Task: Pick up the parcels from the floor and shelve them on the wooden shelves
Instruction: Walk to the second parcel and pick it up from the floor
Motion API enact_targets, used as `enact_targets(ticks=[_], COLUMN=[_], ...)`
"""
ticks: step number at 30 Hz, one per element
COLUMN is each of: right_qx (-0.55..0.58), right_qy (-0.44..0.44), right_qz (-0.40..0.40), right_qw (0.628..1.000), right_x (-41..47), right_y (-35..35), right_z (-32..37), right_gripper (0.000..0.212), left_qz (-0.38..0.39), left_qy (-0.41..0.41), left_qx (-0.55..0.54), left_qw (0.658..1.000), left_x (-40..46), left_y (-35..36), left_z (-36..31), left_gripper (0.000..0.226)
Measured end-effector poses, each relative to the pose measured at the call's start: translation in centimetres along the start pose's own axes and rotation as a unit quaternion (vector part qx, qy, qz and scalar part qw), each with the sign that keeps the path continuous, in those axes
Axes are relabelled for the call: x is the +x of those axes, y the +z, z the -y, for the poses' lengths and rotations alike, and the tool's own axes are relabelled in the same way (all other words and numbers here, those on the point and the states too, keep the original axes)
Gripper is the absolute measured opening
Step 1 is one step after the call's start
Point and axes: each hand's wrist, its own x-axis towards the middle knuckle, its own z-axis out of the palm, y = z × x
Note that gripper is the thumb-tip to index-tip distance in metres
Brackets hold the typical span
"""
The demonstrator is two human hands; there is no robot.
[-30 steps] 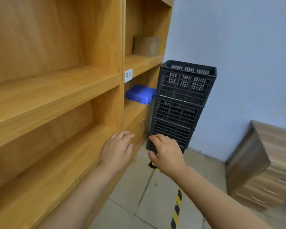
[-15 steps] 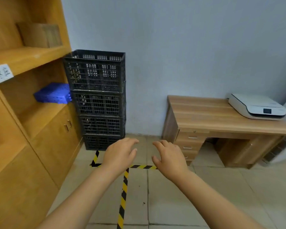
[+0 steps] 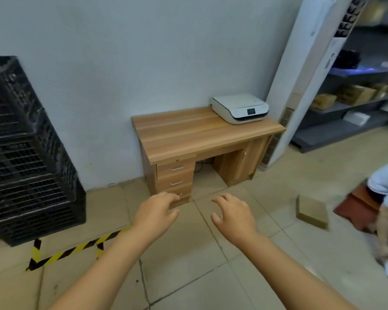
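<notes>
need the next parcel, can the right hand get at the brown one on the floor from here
Probably not yet: the right hand is empty and well short of the parcel. Bare floor lies between, so a step closer should do.

No legible text in frame

printer [image 3: 240, 107] has a small dark screen on its front, nothing readable on it; tall white unit [image 3: 309, 70] carries small marks on its side, too blurred to read; brown parcel [image 3: 311, 211] on the floor shows no readable label; floor tape [image 3: 76, 249] is plain yellow-black stripes, no lettering
</notes>
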Motion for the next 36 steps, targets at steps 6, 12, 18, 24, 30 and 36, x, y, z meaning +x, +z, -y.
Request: enact_targets(ticks=[6, 12, 18, 24, 30, 36], right_qx=[-0.017, -0.015, 0.015, 0.023, 0.033, 0.05], right_qy=[0.101, 0.2, 0.285, 0.364, 0.409, 0.423], right_qz=[0.002, -0.003, -0.019, -0.022, -0.032, -0.052], right_qw=[0.995, 0.98, 0.958, 0.931, 0.912, 0.903], right_x=[2.2, 7.4, 11.4, 11.4, 11.4, 11.7], right_y=[-0.8, -1.3, -1.3, -2.0, -3.1, -4.9], right_z=[-7.4, -12.5, -16.8, -22.8, -30.5, -41.5], right_gripper=[0.04, 0.04, 0.039, 0.038, 0.039, 0.039], left_qz=[0.061, 0.088, 0.127, 0.177, 0.212, 0.217], left_qy=[0.068, 0.129, 0.179, 0.253, 0.291, 0.295], left_qx=[-0.019, -0.023, -0.003, -0.021, -0.02, -0.014], left_qw=[0.996, 0.987, 0.976, 0.951, 0.933, 0.931], left_x=[8.3, 17.8, 26.9, 31.9, 36.0, 40.5], left_y=[5.1, 7.7, 10.5, 15.6, 21.0, 26.7], left_z=[-3.3, -5.3, -7.4, -12.4, -18.9, -26.9], left_gripper=[0.037, 0.037, 0.038, 0.038, 0.04, 0.039])
